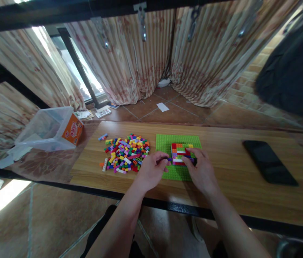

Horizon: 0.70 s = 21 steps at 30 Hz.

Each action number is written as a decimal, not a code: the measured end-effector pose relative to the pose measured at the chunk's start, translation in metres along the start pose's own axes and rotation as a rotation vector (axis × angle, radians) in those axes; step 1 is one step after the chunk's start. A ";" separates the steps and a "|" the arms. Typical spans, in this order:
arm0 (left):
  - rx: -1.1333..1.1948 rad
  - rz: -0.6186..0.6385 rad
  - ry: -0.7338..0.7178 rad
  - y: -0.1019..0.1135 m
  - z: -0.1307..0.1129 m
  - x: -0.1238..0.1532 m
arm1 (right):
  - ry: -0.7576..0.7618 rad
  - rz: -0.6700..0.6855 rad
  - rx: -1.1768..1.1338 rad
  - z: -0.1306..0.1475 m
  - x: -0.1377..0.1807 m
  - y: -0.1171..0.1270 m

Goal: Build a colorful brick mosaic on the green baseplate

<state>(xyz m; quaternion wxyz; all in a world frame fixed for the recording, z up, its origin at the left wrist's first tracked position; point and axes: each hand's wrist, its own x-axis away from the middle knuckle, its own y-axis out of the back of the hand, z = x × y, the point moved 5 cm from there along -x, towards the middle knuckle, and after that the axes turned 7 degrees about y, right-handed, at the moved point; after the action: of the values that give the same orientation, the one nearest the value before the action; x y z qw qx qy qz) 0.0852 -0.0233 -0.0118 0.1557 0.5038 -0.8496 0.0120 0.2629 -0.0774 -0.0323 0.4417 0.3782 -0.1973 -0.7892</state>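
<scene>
A green baseplate lies on the wooden table, and a small multicoloured brick build stands on it. My left hand rests at the plate's left edge, fingers curled in a pinch on a small dark piece that I cannot name, right beside the build. My right hand is on the build's right side, its fingers pressed against the bricks. A heap of loose coloured bricks lies just left of the plate.
A black phone lies flat on the table at the right. A clear plastic box with an orange carton stands at the far left. A black bar runs along the table's near edge. Curtains hang behind.
</scene>
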 end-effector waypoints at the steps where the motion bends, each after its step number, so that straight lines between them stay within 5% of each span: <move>1: 0.016 -0.004 0.005 -0.001 0.000 0.000 | 0.001 -0.013 0.004 0.002 0.000 0.002; 5: 0.046 -0.009 0.029 -0.005 0.000 -0.001 | 0.070 -0.080 0.010 0.022 0.002 0.014; 11: 0.077 -0.009 0.005 -0.011 -0.005 -0.001 | 0.134 0.035 -0.144 0.054 0.007 0.010; 21: 0.028 0.004 -0.109 -0.019 -0.013 0.004 | 0.078 0.043 -0.298 0.055 0.004 0.010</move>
<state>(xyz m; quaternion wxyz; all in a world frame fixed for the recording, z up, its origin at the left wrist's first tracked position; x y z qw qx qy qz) 0.1026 -0.0336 -0.0014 0.1023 0.5043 -0.8574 -0.0033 0.2251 -0.0879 0.0074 0.5171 0.3344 -0.0688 -0.7849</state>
